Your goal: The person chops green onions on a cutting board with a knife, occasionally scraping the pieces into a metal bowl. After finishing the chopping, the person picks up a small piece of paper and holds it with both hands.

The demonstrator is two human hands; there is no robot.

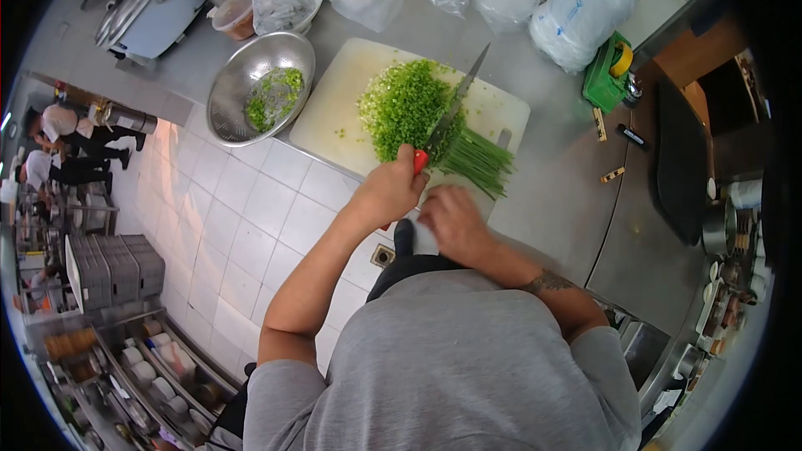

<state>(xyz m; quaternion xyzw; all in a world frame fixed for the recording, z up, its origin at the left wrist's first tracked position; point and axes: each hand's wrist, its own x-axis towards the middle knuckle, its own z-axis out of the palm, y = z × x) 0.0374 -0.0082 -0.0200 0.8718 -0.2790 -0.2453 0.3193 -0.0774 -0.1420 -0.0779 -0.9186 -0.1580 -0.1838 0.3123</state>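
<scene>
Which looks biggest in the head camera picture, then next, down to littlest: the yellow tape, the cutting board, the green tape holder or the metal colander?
1. Cutting board
2. Metal colander
3. Green tape holder
4. Yellow tape

Green stalks (red knife handle)

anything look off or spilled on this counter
Only minor untidiness: a few green bits lie toward the left of the cutting board, apart from the chopped pile. No damage stands out.

Green tape disp sits nr wrapped plastic pkg
</scene>
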